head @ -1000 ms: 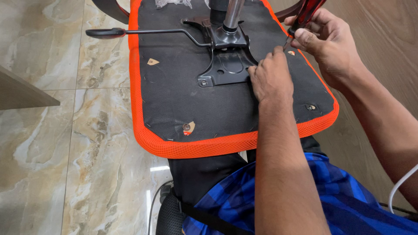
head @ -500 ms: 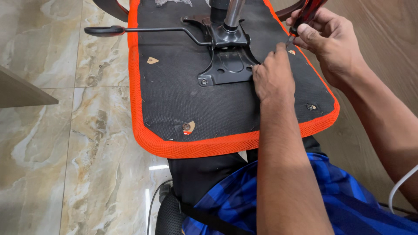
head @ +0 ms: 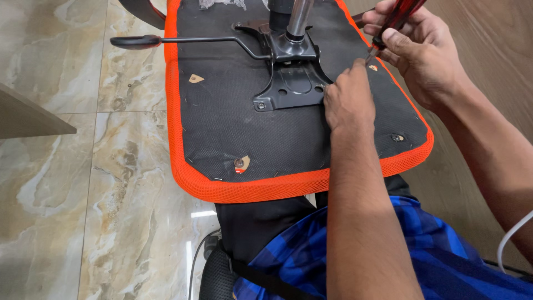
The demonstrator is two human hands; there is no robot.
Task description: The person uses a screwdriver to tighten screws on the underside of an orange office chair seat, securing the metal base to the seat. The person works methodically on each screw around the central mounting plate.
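An upturned chair seat (head: 222, 125) with black underside fabric and an orange mesh rim (head: 250, 190) rests against my lap. A dark metal mechanism plate (head: 291, 83) with a shiny cylinder (head: 300, 16) is fixed at its middle. My right hand (head: 425, 53) grips a red-handled screwdriver (head: 401, 14), its tip pointing down at a hole near the seat's right edge. My left hand (head: 348, 97) lies on the fabric beside the plate with fingers curled and fingertips at the screwdriver's tip. What they pinch is hidden.
A thin lever with a black grip (head: 133, 41) sticks out left from the plate. Small cut-outs (head: 240, 163) with screw points mark the fabric. Marble floor tiles (head: 66, 189) lie left, wood flooring (head: 488, 33) right. A white cable (head: 513, 233) hangs at the lower right.
My right hand has shifted slightly up and to the right with the screwdriver. My left hand has stayed by the plate.
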